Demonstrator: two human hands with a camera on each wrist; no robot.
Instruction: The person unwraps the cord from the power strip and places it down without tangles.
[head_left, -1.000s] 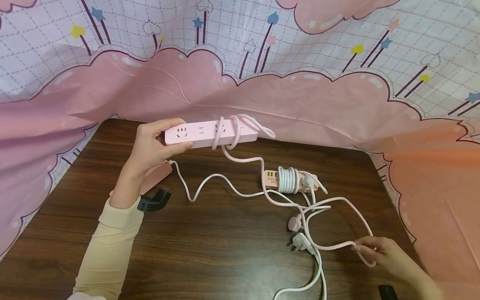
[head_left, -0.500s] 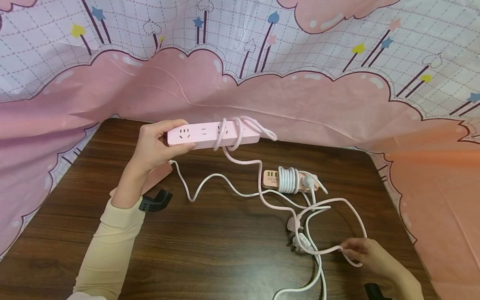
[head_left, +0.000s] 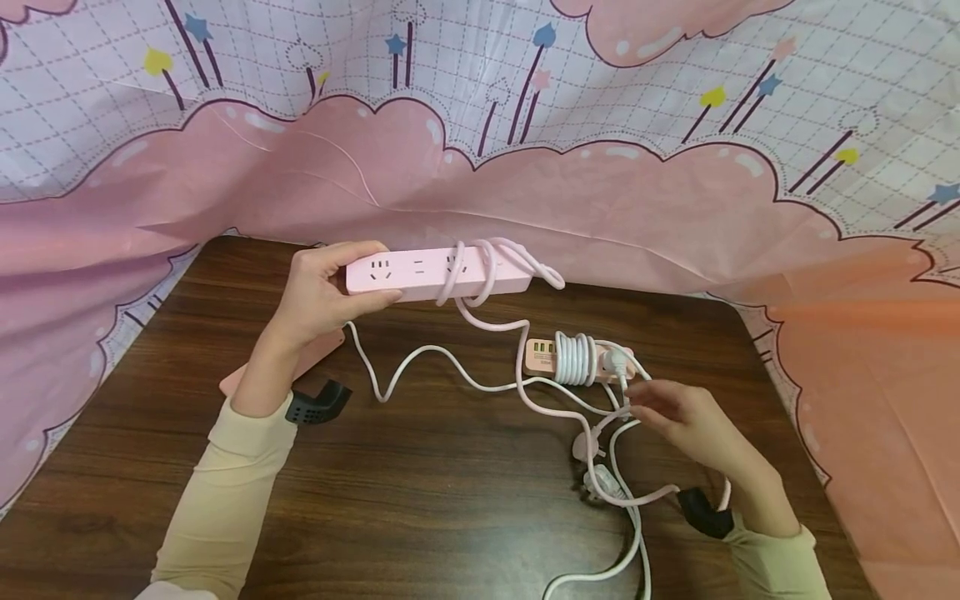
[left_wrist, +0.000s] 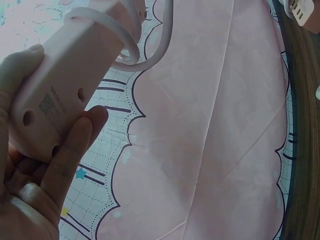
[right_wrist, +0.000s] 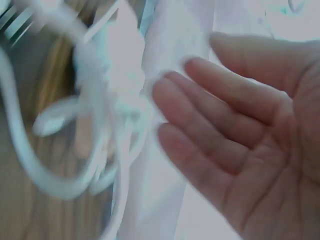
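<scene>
My left hand (head_left: pixel 318 287) grips the left end of a pink power strip (head_left: pixel 401 268), raised above the table. In the left wrist view, thumb and fingers hold the strip's back (left_wrist: pixel 70 80). A few turns of its pink cord (head_left: pixel 495 325) wrap the right half; the rest runs down to the right. Near the pink plug (head_left: pixel 587 447) hovers my right hand (head_left: pixel 697 425). The right wrist view shows this hand (right_wrist: pixel 240 110) with relaxed fingers and nothing held, beside blurred cords. Past its fingertips lies a peach power strip (head_left: pixel 538 358) wound with white cord (head_left: pixel 576 360).
Below the pink plug lies a white plug (head_left: pixel 600 485), with crossing cords around it. Partly behind my left forearm is a salmon power strip (head_left: pixel 318 354), its white cord (head_left: pixel 431 350) snaking right. A patterned curtain (head_left: pixel 525 200) hangs behind the dark wooden table (head_left: pixel 420 483).
My right hand has let go of the pink cord's loop and moved up and left toward the peach strip. My left hand, with the pink power strip, has shifted slightly right.
</scene>
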